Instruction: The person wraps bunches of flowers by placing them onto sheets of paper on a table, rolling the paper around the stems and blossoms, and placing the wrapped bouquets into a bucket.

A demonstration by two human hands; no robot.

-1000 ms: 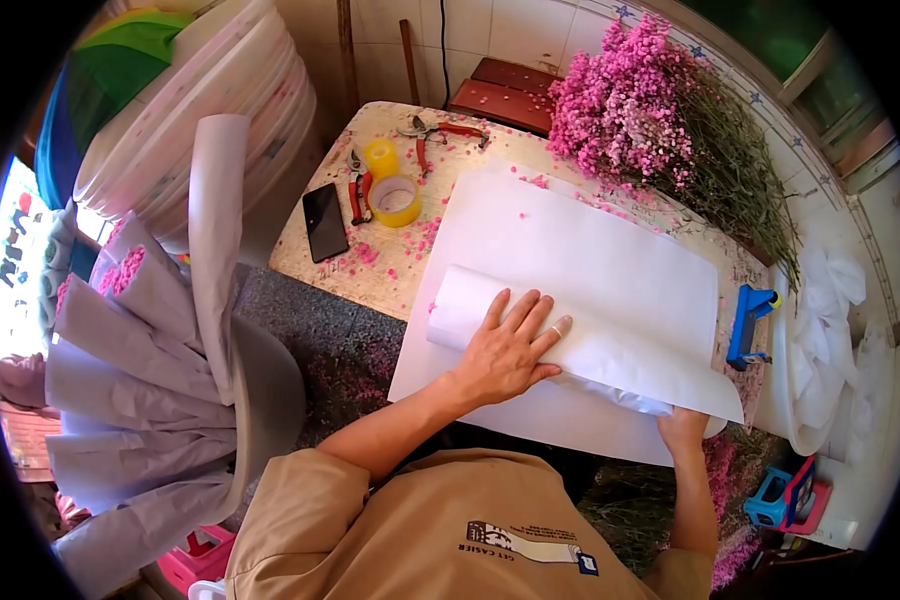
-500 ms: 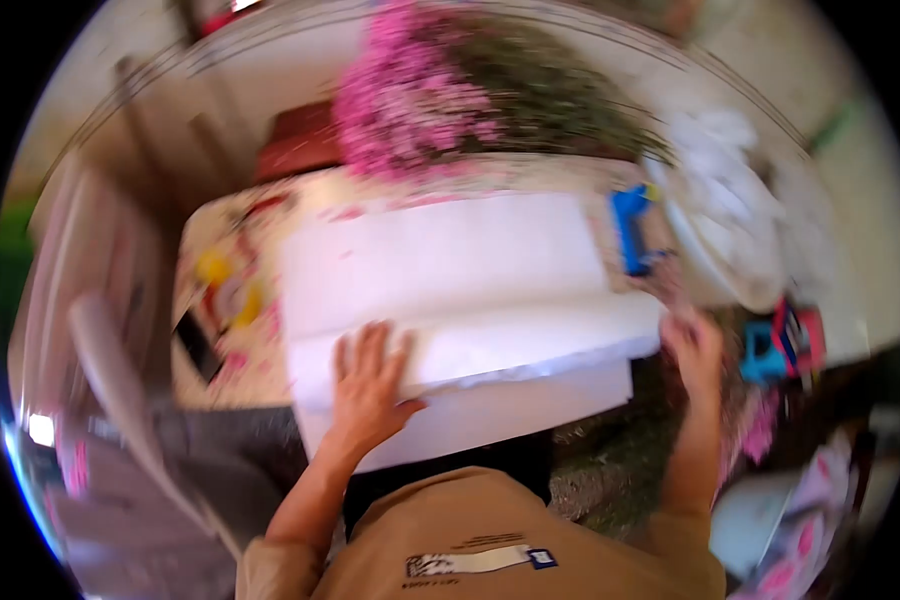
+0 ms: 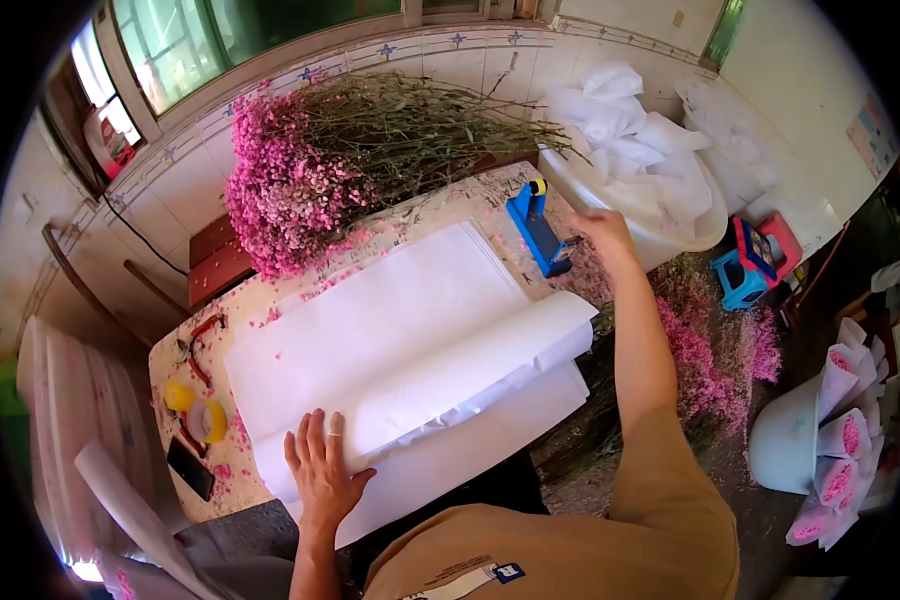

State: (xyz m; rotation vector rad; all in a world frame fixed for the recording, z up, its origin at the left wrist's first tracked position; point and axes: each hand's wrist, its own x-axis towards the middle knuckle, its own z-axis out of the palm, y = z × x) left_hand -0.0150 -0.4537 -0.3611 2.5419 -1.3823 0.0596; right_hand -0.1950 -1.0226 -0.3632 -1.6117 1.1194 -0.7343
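Note:
My left hand (image 3: pixel 326 468) lies with its fingers spread on white wrapping paper (image 3: pixel 370 300), pressing down the left end of a folded-over, partly rolled sheet (image 3: pixel 440 375). Beneath it, further white sheets stick out toward my body. My right hand (image 3: pixel 606 240) is at the near end of a blue tape dispenser (image 3: pixel 538 230), its fingers bent together by the cutting edge. Whether tape is between those fingertips is too small to tell. A yellow roll sits at the dispenser's far end.
Pink flowers with long stems (image 3: pixel 300 190) lie along the table's back edge. At the left are red-handled pruners (image 3: pixel 202 350), tape rolls (image 3: pixel 207 420) and a phone (image 3: pixel 190 468). A white tub (image 3: pixel 705 225) stands behind; wrapped bouquets (image 3: pixel 838 470) fill a bucket (image 3: pixel 785 440) at right.
My right hand has left the right end of the rolled paper and moved up to the tape dispenser. My left hand stays on the paper. The view has turned.

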